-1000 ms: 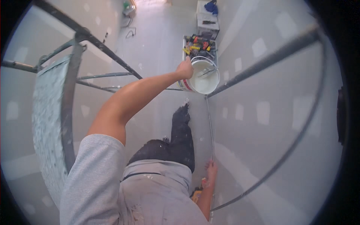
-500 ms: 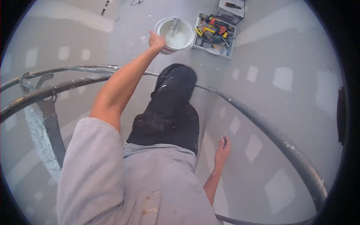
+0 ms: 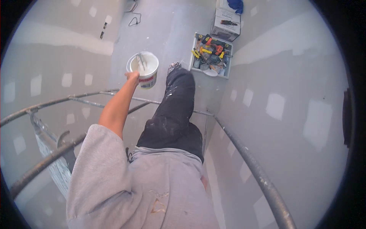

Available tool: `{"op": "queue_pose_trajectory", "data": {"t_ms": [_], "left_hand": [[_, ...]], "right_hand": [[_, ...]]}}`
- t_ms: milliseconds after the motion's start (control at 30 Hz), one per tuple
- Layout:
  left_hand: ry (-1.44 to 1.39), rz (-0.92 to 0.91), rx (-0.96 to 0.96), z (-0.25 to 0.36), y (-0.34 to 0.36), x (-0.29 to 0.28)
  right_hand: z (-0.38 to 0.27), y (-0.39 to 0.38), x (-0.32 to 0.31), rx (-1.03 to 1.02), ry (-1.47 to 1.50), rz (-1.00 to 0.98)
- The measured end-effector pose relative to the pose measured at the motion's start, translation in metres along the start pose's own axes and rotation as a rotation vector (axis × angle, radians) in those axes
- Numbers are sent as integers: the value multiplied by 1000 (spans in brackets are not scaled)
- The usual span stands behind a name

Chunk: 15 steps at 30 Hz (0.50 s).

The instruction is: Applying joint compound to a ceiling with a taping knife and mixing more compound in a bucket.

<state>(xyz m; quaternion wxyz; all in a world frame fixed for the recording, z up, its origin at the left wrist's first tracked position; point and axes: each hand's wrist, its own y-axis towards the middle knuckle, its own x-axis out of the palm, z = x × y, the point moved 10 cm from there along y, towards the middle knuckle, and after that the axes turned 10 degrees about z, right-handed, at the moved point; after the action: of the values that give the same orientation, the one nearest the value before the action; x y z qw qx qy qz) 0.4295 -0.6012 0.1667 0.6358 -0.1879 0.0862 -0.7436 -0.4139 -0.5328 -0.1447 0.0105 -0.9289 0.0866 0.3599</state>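
Observation:
My left hand (image 3: 132,76) is closed on the near left side of a white bucket (image 3: 148,81). Whether it grips the rim or the handle is hard to make out. Inside the bucket lies a whitish paste (image 3: 146,69), with a pale-coated tool (image 3: 142,61) leaning in it. My left arm reaches forward and the bucket stays upright. On my right side only a sliver of skin (image 3: 204,183) shows past my grey shirt; the fingers of my right hand are hidden.
Curved metal rails (image 3: 251,160) run around me on both sides. A tool tray (image 3: 210,72) full of hand tools sits on the floor ahead right, with a cardboard box (image 3: 225,28) behind it. Patched grey walls (image 3: 282,76) rise on either side. A dark cord (image 3: 134,17) lies far ahead.
The bucket and my left hand have shifted left and nearer in the picture. My right hand has gone out of sight beside my torso. My foot now shows, and the rails sit differently.

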Motion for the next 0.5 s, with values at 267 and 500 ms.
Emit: {"op": "queue_pose_trajectory", "data": {"t_ms": [267, 500], "left_hand": [[-70, 30, -184, -251, 75, -173], [537, 267, 62, -401, -45, -382]], "right_hand": [[-43, -54, -41, 152, -4, -166], [-47, -58, -50, 281, -4, -308]]}}
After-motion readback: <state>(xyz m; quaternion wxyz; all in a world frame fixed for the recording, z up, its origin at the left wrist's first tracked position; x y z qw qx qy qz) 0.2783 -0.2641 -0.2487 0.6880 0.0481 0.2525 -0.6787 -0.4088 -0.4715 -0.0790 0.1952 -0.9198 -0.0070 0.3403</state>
